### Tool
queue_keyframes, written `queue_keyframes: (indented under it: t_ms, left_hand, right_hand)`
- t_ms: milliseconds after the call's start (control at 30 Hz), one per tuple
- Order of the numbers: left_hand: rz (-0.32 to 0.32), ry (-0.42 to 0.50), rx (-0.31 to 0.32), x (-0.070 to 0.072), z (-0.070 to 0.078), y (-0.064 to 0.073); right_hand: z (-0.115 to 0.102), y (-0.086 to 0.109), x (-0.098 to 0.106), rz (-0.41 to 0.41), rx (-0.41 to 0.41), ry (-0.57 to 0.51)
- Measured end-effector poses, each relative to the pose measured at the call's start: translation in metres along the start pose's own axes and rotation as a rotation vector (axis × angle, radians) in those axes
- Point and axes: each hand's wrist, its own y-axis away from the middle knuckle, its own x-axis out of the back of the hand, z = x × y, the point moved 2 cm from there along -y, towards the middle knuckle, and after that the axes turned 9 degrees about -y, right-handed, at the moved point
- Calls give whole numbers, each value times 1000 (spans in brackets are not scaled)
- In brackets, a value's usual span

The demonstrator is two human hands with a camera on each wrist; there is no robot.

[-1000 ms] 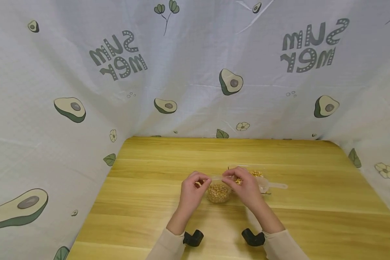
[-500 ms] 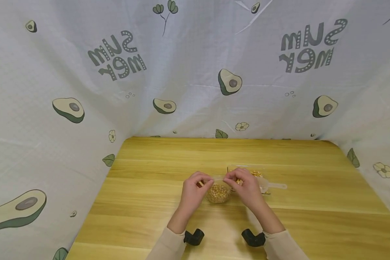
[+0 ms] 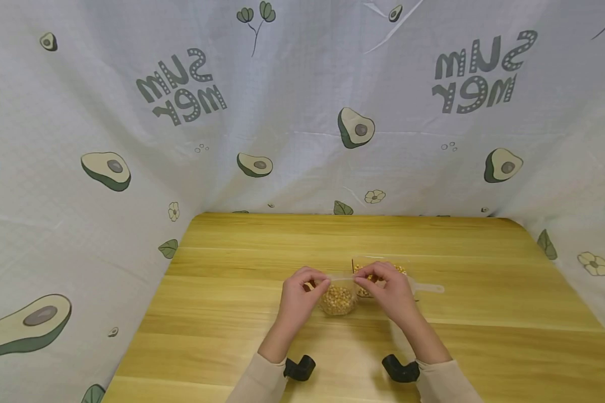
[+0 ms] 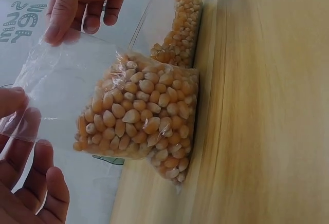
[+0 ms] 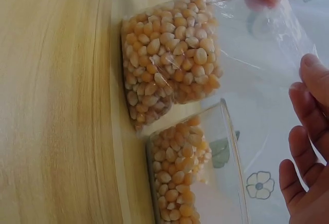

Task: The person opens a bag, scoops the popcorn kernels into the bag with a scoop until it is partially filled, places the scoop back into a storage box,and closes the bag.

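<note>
A clear plastic bag [image 3: 339, 300] of corn kernels stands upright on the table, its lower half filled. My left hand [image 3: 301, 296] pinches the left end of the bag's top edge between thumb and forefinger. At the opposite end, my right hand [image 3: 385, 284] pinches the same edge. In the left wrist view the bag [image 4: 139, 111] bulges with kernels, and its upper part is bare, see-through film stretched between both hands. The other fingers of each hand are loosely bent below the film.
Just right of the bag stands a clear rectangular container [image 5: 229, 131] with more corn kernels [image 5: 175, 175]. A translucent scoop [image 3: 431, 288] lies in it, handle out to the right. Pale printed cloth [image 3: 292, 112] rises behind the wooden table [image 3: 262, 240].
My right hand has shifted slightly right along the bag's top edge, away from my left hand. The film between them looks stretched wider. My left hand has hardly moved.
</note>
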Motion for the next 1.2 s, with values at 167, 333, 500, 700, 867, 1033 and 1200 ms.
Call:
queue_keyframes:
  t_ms: [167, 333, 500, 700, 867, 1033, 1200]
  left_hand:
    - [-7, -23, -25, -2, -1, -1]
    - [-1, -45, -37, -4, 0, -2]
    - [3, -80, -43, -4, 2, -2]
    - [-27, -108, -45, -5, 3, -3]
    - [-37, -112, -39, -6, 4, -3]
    - [-33, -122, -38, -7, 6, -3]
    - [-40, -118, -22, -5, 5, -2]
  right_hand:
    - [1, 0, 1, -8, -12, 0]
    - [0, 0, 1, -4, -4, 9]
    - [-1, 0, 1, 1, 15, 4]
    - [-1, 0, 0, -35, 43, -24]
    - [-2, 0, -3, -61, 61, -38]
    - [-2, 1, -5, -51, 69, -31]
    - [-2, 1, -5, -47, 56, -21]
